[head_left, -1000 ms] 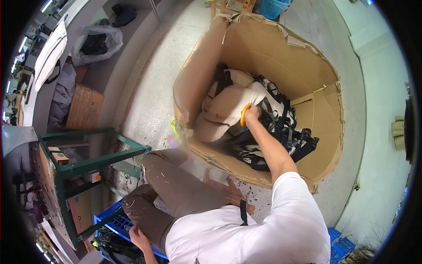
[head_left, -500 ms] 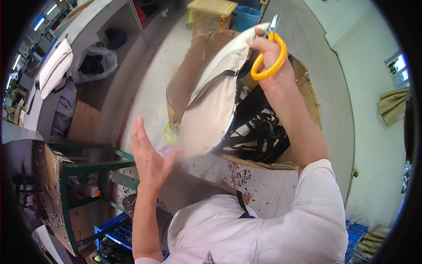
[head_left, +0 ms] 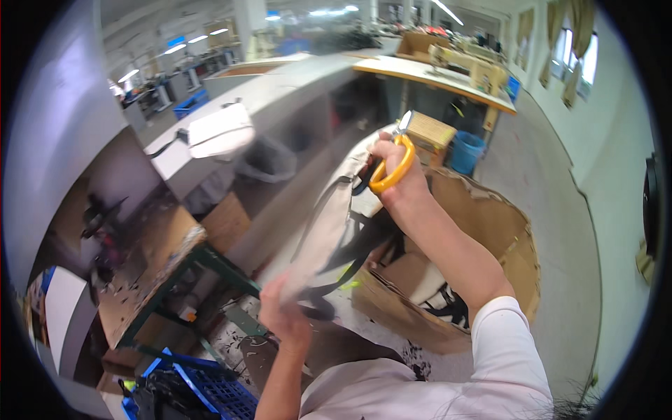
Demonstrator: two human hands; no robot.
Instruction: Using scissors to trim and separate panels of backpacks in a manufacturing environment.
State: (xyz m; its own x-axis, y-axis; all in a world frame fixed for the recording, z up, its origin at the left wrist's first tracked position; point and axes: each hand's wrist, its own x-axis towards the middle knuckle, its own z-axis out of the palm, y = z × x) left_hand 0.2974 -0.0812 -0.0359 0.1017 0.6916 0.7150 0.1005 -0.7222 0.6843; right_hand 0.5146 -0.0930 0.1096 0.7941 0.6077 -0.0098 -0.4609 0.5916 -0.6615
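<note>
My right hand (head_left: pixel 393 173) is raised high and grips the top of a beige bag (head_left: pixel 327 222) with black straps, together with yellow-handled scissors (head_left: pixel 392 162) hooked on its fingers. The bag hangs down from it, lifted above the big cardboard box (head_left: pixel 490 231). My left hand (head_left: pixel 285 313) holds the bag's lower end, near the dangling black straps (head_left: pixel 343 266). More beige and black bags (head_left: pixel 437 297) lie inside the box.
A green-framed work table (head_left: pixel 175 273) littered with scraps stands at left. A blue plastic crate (head_left: pixel 203 392) sits at bottom left. Behind are a long grey counter (head_left: pixel 280 98), a blue bucket (head_left: pixel 465 150), a small cardboard box (head_left: pixel 430 131) and a wooden table (head_left: pixel 434 77).
My right hand lifted the beige bag out of the cardboard box and up. My left hand rose from my lap and took hold of the bag's lower end. My view tilted upward.
</note>
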